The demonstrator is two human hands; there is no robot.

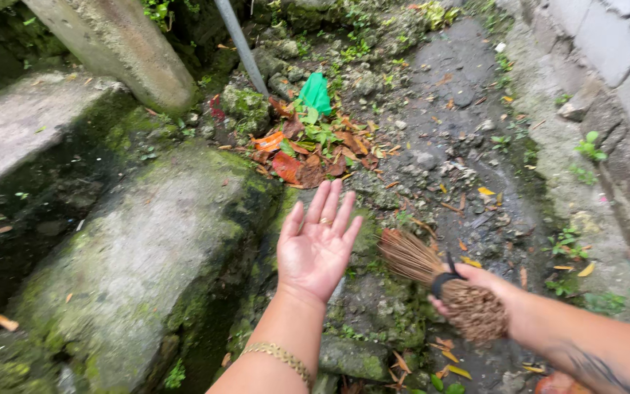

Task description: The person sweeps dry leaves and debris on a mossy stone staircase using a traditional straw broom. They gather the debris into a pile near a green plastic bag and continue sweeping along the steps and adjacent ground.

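My left hand (316, 244) is stretched out flat, palm up, fingers apart, holding nothing; a ring sits on one finger and a gold bracelet (280, 357) on the wrist. My right hand (475, 286) grips a short stick broom (421, 263) of brown bristles at its black binding, bristle tips pointing left towards my left hand. Beyond the hands lies a pile of orange and brown fallen leaves (306, 152) with a scrap of green plastic (316, 93) on the stony ground.
Mossy concrete slabs (136, 255) run along the left, with a dark gutter between them. A slanted concrete post (122, 47) and a grey metal pole (240, 45) stand at the back. A grey block wall (614, 44) borders the wet dirt path (461, 124) on the right.
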